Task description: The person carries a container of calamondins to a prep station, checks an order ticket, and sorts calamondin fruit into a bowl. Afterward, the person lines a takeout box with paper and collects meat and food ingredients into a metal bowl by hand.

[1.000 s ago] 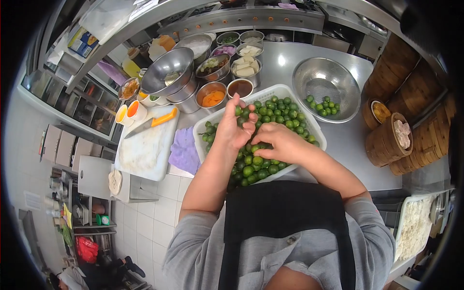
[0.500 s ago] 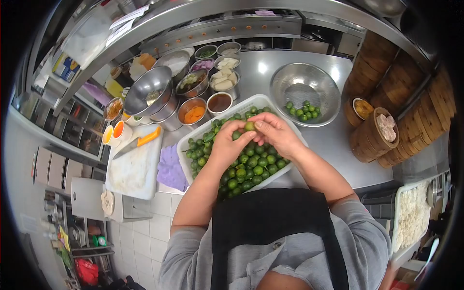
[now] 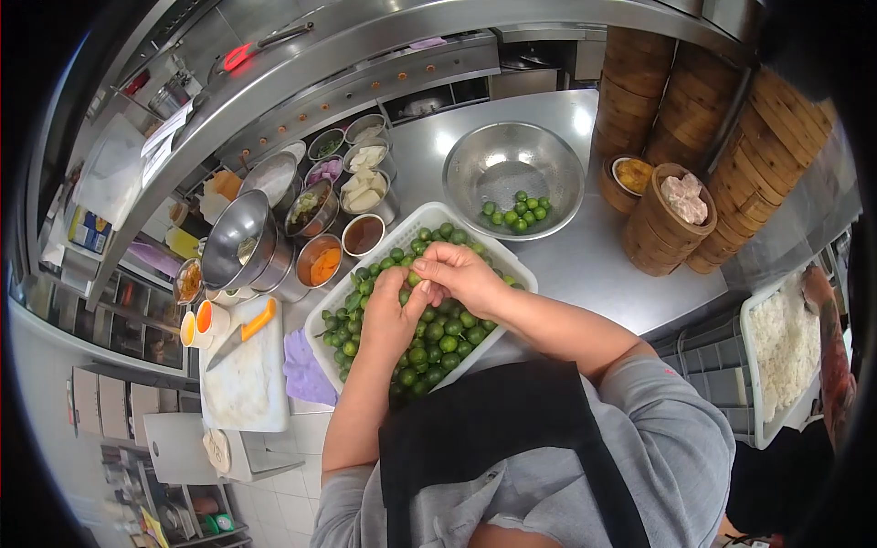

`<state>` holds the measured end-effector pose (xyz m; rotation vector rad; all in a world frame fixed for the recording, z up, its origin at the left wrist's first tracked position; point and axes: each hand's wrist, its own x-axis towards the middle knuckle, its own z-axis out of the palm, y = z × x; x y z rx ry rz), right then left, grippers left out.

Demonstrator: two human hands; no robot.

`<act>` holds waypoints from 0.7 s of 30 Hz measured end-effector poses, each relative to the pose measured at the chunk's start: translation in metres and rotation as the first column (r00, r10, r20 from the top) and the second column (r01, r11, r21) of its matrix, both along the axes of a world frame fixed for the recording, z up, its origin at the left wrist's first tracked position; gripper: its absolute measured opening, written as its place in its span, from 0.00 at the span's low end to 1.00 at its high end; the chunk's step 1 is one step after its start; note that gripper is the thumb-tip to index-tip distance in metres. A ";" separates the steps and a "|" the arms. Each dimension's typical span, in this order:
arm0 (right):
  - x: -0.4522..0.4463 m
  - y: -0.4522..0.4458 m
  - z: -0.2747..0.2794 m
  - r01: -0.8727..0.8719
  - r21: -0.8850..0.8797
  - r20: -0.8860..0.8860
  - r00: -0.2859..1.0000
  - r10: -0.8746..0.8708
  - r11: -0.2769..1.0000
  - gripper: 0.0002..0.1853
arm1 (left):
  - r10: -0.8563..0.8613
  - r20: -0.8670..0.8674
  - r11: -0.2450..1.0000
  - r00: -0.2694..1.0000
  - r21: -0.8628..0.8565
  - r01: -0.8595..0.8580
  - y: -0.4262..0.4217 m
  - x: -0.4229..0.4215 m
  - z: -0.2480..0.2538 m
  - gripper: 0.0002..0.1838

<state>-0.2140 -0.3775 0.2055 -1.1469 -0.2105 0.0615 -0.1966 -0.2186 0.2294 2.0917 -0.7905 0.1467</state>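
Both my hands are above a white plastic basket (image 3: 324,373) full of small green limes (image 3: 446,343). Between their fingertips they hold one lime (image 3: 415,278), mostly covered by the fingers. My left hand (image 3: 393,309) pinches it from the left, and my right hand (image 3: 466,279) is closed on it from the right. Behind the basket, a little to the right, stands a perforated metal colander (image 3: 559,187) with several limes (image 3: 521,217) at its near side.
On the left, a yellow-handled knife (image 3: 242,333) lies on a white cutting board (image 3: 242,397) beside a purple cloth (image 3: 306,370). Metal containers of ingredients (image 3: 322,263) stand behind. Bamboo steamers (image 3: 660,242) are stacked right. A co-worker's arm (image 3: 833,356) reaches a tray of white food (image 3: 786,356).
The view has turned right, shifting the counter leftward in the picture. Both hands still pinch a lime over the basket. A co-worker's arm now shows at the right by the tray.
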 end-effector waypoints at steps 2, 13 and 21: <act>0.002 0.001 -0.005 -0.026 0.234 -0.168 0.983 0.067 0.972 0.10 | 0.004 0.032 0.999 0.999 0.049 -0.006 -0.001 -0.001 0.001 0.14; 0.005 -0.022 -0.017 0.624 -0.682 0.652 0.755 -0.070 0.380 0.07 | 0.021 0.010 0.997 1.000 0.072 -0.022 -0.015 0.017 0.023 0.18; -0.002 -0.018 -0.023 0.700 -0.620 0.755 0.655 0.028 0.353 0.06 | -0.095 -0.591 0.973 0.801 0.114 0.199 -0.123 0.084 0.062 0.28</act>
